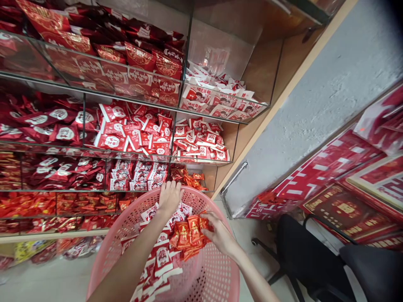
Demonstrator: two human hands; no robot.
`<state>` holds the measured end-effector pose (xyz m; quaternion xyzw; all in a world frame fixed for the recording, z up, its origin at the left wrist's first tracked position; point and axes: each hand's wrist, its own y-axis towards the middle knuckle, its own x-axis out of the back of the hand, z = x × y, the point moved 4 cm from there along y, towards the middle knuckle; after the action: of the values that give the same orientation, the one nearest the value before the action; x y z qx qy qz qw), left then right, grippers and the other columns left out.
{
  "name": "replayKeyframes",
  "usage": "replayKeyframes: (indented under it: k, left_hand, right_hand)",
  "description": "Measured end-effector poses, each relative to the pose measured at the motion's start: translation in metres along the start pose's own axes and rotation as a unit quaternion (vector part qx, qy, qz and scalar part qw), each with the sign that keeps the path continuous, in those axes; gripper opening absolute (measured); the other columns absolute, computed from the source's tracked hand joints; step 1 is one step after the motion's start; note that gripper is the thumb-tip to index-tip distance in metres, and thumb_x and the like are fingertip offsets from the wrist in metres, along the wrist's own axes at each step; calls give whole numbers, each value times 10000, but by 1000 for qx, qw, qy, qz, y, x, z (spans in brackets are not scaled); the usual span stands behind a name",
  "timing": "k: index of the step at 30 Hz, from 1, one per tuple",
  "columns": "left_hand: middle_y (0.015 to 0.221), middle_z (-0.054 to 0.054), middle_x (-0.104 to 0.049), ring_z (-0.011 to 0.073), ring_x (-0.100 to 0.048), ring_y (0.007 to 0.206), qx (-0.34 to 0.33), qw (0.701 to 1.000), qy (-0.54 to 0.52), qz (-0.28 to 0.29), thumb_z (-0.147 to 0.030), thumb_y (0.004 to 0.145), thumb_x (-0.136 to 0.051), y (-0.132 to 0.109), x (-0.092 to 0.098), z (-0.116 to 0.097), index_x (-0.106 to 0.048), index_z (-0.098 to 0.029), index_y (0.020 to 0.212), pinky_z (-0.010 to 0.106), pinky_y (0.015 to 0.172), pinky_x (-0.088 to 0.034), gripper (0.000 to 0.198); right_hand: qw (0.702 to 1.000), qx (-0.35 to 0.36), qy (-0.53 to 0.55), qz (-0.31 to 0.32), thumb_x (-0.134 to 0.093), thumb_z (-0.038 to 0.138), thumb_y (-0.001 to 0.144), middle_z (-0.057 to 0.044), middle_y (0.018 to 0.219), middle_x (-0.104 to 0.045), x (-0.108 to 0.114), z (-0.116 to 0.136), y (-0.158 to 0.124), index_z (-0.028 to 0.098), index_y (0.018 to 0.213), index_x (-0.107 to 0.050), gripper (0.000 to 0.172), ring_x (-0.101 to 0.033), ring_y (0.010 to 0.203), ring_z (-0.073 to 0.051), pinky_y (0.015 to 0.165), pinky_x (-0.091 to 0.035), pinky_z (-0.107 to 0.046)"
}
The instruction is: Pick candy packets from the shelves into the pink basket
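Observation:
A large pink perforated basket stands below the shelves with small packets in it. My left hand lies over the basket's far rim, its fingers close together and curled on the edge. Inside the basket, my right hand has its fingers curved against the right side of a cluster of orange-red packets. Red and white packets lie to the left of and below that cluster.
Glass-fronted shelves full of red packets rise behind the basket. At the right are a black chair, red boxes and a grey wall. Bagged goods lie beneath the lowest shelf.

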<state>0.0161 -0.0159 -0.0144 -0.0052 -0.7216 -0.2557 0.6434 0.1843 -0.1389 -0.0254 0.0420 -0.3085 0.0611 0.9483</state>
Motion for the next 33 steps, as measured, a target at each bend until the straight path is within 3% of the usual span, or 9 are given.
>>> replayKeyframes:
  k: [5, 18, 27, 33]
  left_hand:
    - [957, 121, -579, 263, -451, 919, 3, 1000, -11, -1, -353, 905, -301, 0, 0, 0, -566, -157, 1020, 422, 891, -310, 349]
    - [958, 122, -573, 268, -449, 929, 7, 999, -31, 4, -346, 902, -300, 0, 1, 1, -564, -170, 1029, 431, 900, -305, 341]
    - [951, 116, -568, 263, -445, 920, 2, 1000, -24, -4, -352, 903, -297, -1, 0, 1, -564, -171, 1027, 425, 889, -311, 346]
    - [949, 117, -563, 265, -441, 927, 7, 999, -33, -7, -357, 902, -299, 0, -1, 1, -564, -175, 1027, 427, 892, -306, 345]
  right_hand:
    - [1000, 12, -24, -7, -545, 152, 769, -80, 1191, -561, 2, 2, 3, 228, 1147, -586, 387, -497, 1149, -225, 999, -359, -389]
    - [1000, -6, 23, -18, -555, 245, 811, -60, 1105, -612, 1, 9, 4, 221, 1110, -594, 302, -553, 1062, -210, 942, -402, -350]
    - [992, 21, -123, -36, -517, 230, 842, -58, 1129, -611, -7, 5, -2, 263, 1143, -582, 310, -521, 1069, -228, 938, -370, -398]
    - [985, 30, -166, -47, -510, 270, 859, -72, 1213, -544, -6, -1, -4, 271, 1102, -616, 265, -485, 1091, -235, 923, -381, -395]
